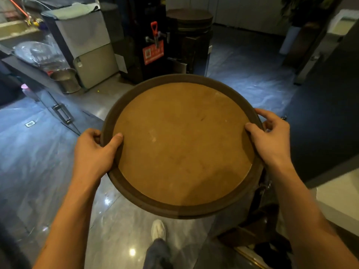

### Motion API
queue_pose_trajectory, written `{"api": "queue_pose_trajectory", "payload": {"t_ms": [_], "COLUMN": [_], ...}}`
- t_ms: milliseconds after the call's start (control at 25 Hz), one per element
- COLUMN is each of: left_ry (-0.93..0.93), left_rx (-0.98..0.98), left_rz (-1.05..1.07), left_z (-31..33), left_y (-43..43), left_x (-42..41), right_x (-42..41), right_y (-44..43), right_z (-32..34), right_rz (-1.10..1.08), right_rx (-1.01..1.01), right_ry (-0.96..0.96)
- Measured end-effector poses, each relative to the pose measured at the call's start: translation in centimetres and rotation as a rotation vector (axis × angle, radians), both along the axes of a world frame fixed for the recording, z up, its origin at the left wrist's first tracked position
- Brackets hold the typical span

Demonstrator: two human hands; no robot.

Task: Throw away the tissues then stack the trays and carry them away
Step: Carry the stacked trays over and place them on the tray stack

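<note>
Both hands clamped on the round tray (182, 144), carried out front at about waist height. Left hand (95, 152): thumb (115, 141) over the rim onto the tan liner, fingers curled under the edge. Right hand (270, 136): thumb on the liner, other fingers wrapped over the outside of the rim. Grips sit on opposite sides, roughly balanced.

Tray surface is bare, no tissues on it. Can't tell from above whether it's a single tray or a stack; the near rim looks doubled, so probably more than one.

Risks, my read:
- If it is a stack, only the top rim is pinned by the thumbs. A lower tray could slide out if the load tilts.
- Tray blocks the person's view of the floor (108, 220) right ahead. The floor is glossy tile with glare, one shoe (158, 229) mid-stride. Slip or trip is plausible.
- Something dark stands just under the tray's right edge, close to the right forearm. It could clip the rim.
- Route ahead is tight: metal bucket (65, 79) off to the left, dark cabinet with a red handle (154, 28) straight on, and what looks like a pile of similar trays (189, 17) on top of a stand. Setting down there needs a level approach or the pile shifts.
</note>
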State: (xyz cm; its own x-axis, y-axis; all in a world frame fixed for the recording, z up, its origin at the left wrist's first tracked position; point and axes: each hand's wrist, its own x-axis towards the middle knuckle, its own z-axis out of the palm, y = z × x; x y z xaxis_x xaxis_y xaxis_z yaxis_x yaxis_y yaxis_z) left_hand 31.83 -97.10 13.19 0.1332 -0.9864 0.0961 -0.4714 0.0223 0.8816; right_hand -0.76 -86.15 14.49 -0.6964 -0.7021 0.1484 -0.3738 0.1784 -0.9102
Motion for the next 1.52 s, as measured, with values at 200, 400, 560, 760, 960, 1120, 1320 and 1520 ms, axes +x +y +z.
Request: {"api": "queue_pose_trajectory", "payload": {"t_ms": [200, 400, 560, 760, 960, 1120, 1320, 1520], "left_ry": [0.007, 0.008, 0.013, 0.041, 0.107, 0.117, 0.081, 0.112], "left_rx": [0.016, -0.021, -0.030, -0.027, -0.028, -0.053, -0.057, -0.090], "left_rz": [-0.094, -0.189, -0.203, -0.198, -0.120, -0.079, -0.027, 0.003], "left_z": [0.3, 1.6, 2.3, 2.1, 3.5, 4.3, 4.3, 4.5], "left_y": [-12.3, -23.1, -29.8, -36.8, -42.7, -46.8, -53.2, -60.6], "left_x": [-2.6, -6.1, -10.4, -18.9, -28.1, -34.6, -40.1, -44.2], "right_x": [-1.8, -4.3, -8.3, -17.4, -27.9, -35.0, -41.4, -45.6], "right_y": [-9.5, -17.9, -24.0, -32.8, -40.7, -46.7, -54.7, -63.0], "right_z": [0.3, 1.4, 2.0, 1.6, 2.7, 4.1, 4.5, 4.5], "right_rz": [-0.085, -0.130, -0.137, -0.155, -0.100, -0.070, -0.022, 0.028], "right_rx": [0.025, 0.006, -0.025, -0.087, -0.107, -0.103, -0.098, -0.118], "right_ry": [-0.010, -0.011, -0.012, 0.000, 0.025, 0.034, 0.055, 0.061]}}
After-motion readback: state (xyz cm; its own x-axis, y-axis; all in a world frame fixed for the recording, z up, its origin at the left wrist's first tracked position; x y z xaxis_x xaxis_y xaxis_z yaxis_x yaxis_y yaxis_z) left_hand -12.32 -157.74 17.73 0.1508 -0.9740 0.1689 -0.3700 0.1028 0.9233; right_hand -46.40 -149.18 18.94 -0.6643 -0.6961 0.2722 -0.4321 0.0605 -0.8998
